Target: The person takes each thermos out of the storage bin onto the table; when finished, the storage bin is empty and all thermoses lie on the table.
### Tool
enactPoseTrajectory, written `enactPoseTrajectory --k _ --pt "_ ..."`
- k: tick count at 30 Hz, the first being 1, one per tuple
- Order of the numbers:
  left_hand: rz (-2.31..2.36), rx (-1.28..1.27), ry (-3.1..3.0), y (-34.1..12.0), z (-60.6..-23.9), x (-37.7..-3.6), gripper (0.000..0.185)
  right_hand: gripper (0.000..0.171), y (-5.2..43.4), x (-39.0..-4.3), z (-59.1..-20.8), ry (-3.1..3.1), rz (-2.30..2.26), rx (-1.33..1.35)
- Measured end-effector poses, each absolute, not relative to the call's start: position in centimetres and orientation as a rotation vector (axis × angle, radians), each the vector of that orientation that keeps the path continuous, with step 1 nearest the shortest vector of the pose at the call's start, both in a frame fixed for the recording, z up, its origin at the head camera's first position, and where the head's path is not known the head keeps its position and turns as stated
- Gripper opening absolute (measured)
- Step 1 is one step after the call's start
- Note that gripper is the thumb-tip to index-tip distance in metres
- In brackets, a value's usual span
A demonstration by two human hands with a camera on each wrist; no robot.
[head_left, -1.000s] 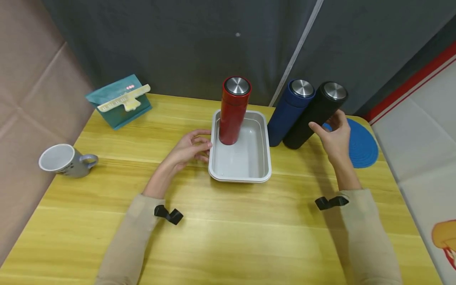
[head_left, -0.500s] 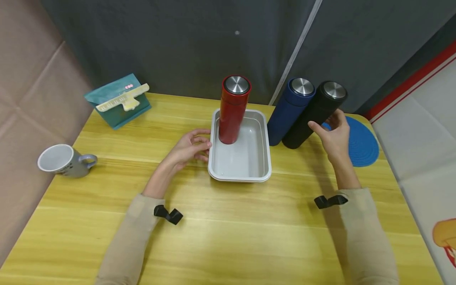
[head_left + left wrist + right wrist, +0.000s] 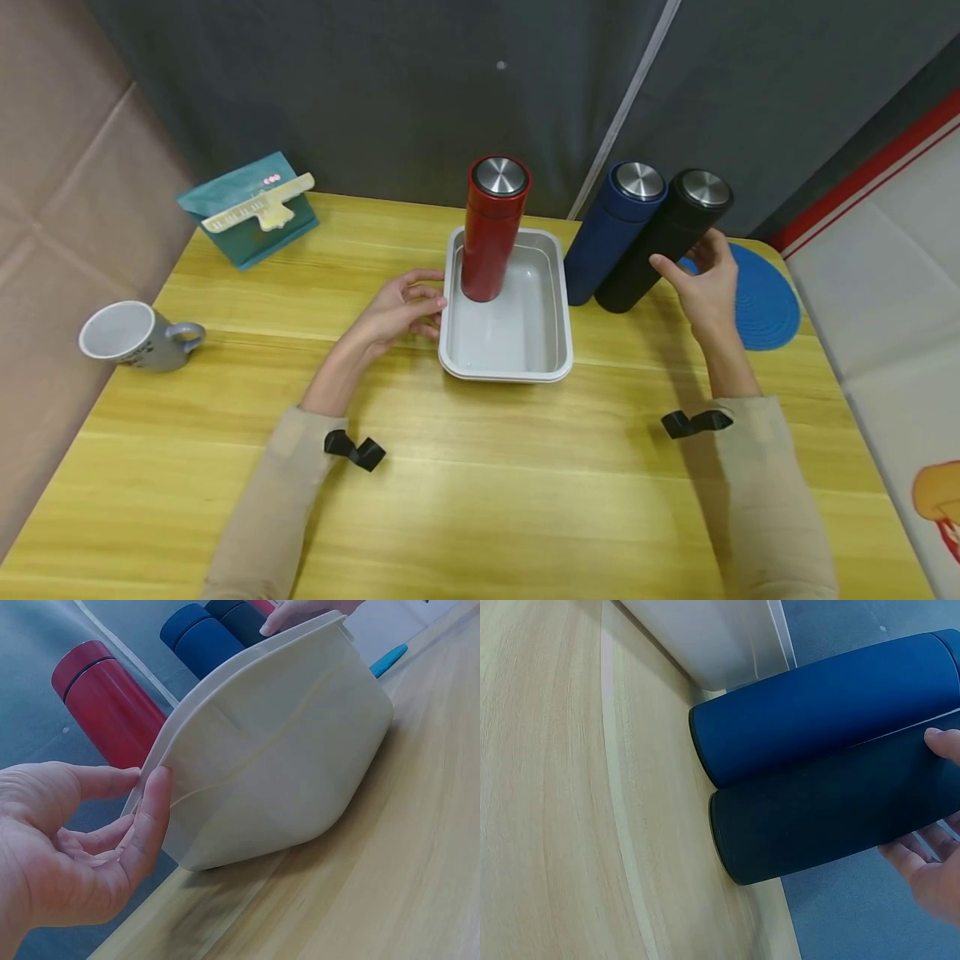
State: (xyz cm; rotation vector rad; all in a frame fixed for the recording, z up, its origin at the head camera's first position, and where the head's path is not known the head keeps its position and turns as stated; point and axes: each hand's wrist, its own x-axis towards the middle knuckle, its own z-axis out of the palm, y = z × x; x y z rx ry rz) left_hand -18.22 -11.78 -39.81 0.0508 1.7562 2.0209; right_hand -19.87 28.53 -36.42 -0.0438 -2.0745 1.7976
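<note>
My left hand (image 3: 399, 310) holds the left side of a light grey plastic bin (image 3: 506, 350), its fingertips (image 3: 155, 791) right at the rim in the left wrist view. Inside the bin a red thermos bottle (image 3: 491, 250) with a steel-topped lid stands upright at the back left. To the right, my right hand (image 3: 705, 287) grips a black thermos bottle (image 3: 648, 258), thumb on the near side and fingers behind. Close against it stands a blue thermos bottle (image 3: 825, 709), between the black one and the bin. Part of the right fingers is hidden behind the black bottle.
A round blue ribbed mat (image 3: 767, 300) lies at the back right, behind my right hand. At the back left stands a teal bag (image 3: 251, 212) with a cream clip (image 3: 262, 206). A grey mug (image 3: 142, 337) sits near the left edge of the wooden table (image 3: 487, 483).
</note>
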Motion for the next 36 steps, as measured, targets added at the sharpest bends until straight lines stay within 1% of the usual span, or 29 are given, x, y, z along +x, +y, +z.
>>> enactPoseTrajectory --k 23,36 --pt "2.015 0.035 1.764 -11.78 -39.61 -18.11 0.049 0.056 28.54 -19.37 -36.12 -2.189 1.77 -0.039" --pt "2.028 0.045 1.753 -11.75 -39.84 -18.18 0.049 0.051 28.82 -18.95 -36.14 -2.253 1.691 -0.036"
